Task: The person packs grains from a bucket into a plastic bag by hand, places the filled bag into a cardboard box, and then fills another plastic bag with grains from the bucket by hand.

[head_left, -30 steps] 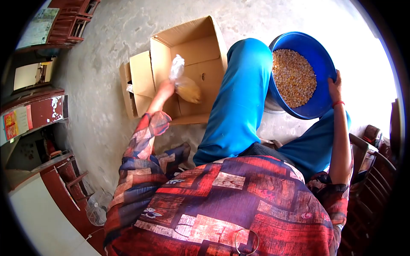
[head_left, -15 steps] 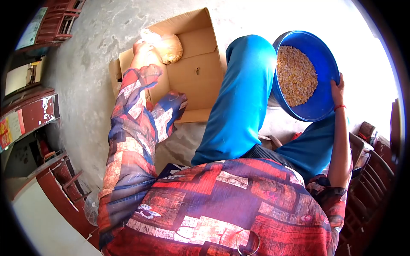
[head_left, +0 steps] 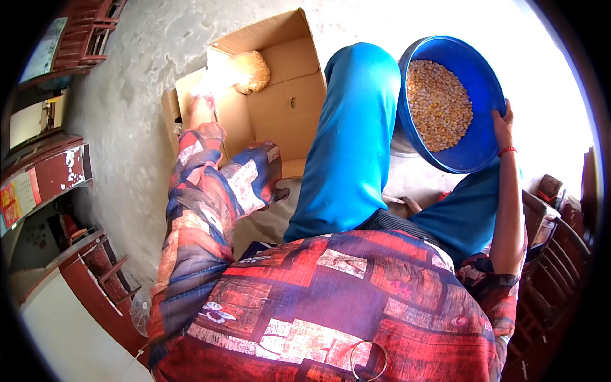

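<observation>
My left hand (head_left: pixel 202 107) is at the near left side of an open cardboard box (head_left: pixel 289 118). Its fingers, partly washed out by glare, are closed on the top of a clear plastic bag (head_left: pixel 219 76). Pale yellow contents (head_left: pixel 253 73) fill the bag's round end, which lies inside the box. On the right, my right hand (head_left: pixel 503 124) grips the rim of a deep blue basin (head_left: pixel 485 105). The basin is tilted toward me beside my knee, and corn kernels (head_left: pixel 439 105) are heaped in its left part.
A grey concrete floor (head_left: pixel 140 127) surrounds the box. My blue-trousered leg (head_left: pixel 347 140) stands between box and basin. A metal container (head_left: pixel 402 145) shows partly under the basin. Dark wooden chairs (head_left: pixel 560 248) are at the right, and red-brown furniture (head_left: pixel 60 169) lines the left.
My left hand has drawn back toward me and slightly left, stretching the bag's top with it. The basin and my right hand have shifted slightly up and left in view.
</observation>
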`<state>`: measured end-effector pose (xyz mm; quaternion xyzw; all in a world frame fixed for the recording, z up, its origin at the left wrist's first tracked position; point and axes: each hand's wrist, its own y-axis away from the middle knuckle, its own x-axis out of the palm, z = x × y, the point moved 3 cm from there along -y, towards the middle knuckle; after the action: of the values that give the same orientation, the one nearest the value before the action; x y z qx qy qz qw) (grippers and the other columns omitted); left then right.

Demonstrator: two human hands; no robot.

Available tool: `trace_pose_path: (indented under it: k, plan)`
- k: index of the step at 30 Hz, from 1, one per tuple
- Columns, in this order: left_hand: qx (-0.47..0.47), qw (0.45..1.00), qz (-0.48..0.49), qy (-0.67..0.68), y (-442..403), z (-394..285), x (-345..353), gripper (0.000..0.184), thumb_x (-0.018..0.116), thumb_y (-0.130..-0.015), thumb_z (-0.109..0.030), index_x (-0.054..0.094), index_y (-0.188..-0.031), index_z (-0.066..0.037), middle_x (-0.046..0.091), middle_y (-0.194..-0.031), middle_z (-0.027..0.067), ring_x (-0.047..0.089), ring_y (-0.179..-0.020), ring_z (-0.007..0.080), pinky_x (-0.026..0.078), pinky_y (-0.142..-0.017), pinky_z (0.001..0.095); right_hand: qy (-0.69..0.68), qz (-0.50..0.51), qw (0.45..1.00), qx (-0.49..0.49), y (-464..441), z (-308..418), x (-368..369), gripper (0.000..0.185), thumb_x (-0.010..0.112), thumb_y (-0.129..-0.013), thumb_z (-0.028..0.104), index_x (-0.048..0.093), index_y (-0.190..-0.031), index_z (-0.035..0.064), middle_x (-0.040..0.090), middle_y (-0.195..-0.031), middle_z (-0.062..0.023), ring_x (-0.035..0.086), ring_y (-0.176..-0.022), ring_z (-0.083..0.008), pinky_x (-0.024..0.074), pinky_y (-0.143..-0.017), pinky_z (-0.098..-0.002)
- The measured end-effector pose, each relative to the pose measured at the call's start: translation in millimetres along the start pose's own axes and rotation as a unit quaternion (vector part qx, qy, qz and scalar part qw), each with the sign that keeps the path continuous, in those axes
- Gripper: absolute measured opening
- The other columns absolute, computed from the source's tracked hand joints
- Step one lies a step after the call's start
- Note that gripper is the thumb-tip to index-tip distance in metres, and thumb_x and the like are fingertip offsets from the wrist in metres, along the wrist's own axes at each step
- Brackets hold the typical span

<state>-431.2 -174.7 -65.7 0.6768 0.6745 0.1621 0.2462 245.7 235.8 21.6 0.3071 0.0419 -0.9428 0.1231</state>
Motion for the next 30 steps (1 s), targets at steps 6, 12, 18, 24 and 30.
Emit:
trace_pose_path:
  k: [6, 12, 18, 24, 30]
  plan:
    - [0.228, 0.554, 0.168, -0.783, 18.1, 89.8, 6.7, 0.019, 0.057, -0.076, -0.022, 0.065, -0.074, -0.005, 0.061, -0.064, 0.0128, 0.056, -0.048, 0.0193, 0.045, -0.047, 0.0319, -0.012, -0.03, 0.999, -0.014, 2.6, 4.5, 2.4, 0.031, 0.049, -0.071, 0.006, 0.05, -0.102, 0.0031, 0.057, -0.085, -0.0077, 0.053, -0.074, -0.0142, 0.0447, -0.066, -0.0266]
    - [0.048, 0.731, 0.211, -0.647, 84.2, 79.3, 19.7, 0.021, 0.054, -0.072, -0.018, 0.06, -0.085, -0.002, 0.062, -0.072, 0.0153, 0.059, -0.064, 0.0329, 0.049, -0.064, 0.0375, -0.002, 0.0, 1.0, -0.016, -1.3, -0.3, 0.7, 0.034, 0.049, -0.071, 0.007, 0.049, -0.105, 0.0033, 0.057, -0.086, -0.0077, 0.053, -0.075, -0.0143, 0.0447, -0.066, -0.0262]
    - [0.621, 0.604, 0.113, -0.487, 112.6, 19.4, 64.4, 0.032, 0.048, -0.076, -0.024, 0.059, -0.102, -0.007, 0.053, -0.11, 0.0175, 0.051, -0.098, 0.0312, 0.039, -0.087, 0.0365, 0.0, 0.005, 1.0, 0.012, 0.8, -1.7, -2.1, 0.036, 0.05, -0.072, 0.009, 0.048, -0.108, 0.0023, 0.057, -0.087, -0.0082, 0.054, -0.076, -0.0148, 0.0447, -0.067, -0.0265]
    - [0.209, 0.497, 0.323, -0.777, 55.1, 114.0, 21.3, 0.038, 0.052, -0.076, -0.026, 0.056, -0.105, -0.003, 0.052, -0.111, 0.0191, 0.05, -0.101, 0.0294, 0.038, -0.088, 0.0358, 0.041, -0.033, 0.999, 0.007, 0.8, -3.2, -4.5, 0.037, 0.051, -0.073, 0.01, 0.049, -0.109, 0.0014, 0.058, -0.088, -0.0097, 0.054, -0.079, -0.0163, 0.0448, -0.07, -0.0274]
    - [0.159, 0.675, 0.393, -0.604, 79.7, 168.4, 21.2, 0.039, 0.054, -0.074, -0.027, 0.056, -0.104, -0.001, 0.057, -0.103, 0.0182, 0.055, -0.093, 0.0293, 0.043, -0.08, 0.0357, 0.009, 0.003, 1.0, -0.008, -3.3, -7.1, -1.7, 0.028, 0.052, -0.072, 0.009, 0.053, -0.099, 0.0029, 0.058, -0.081, -0.0059, 0.053, -0.073, -0.0136, 0.0445, -0.066, -0.0265]
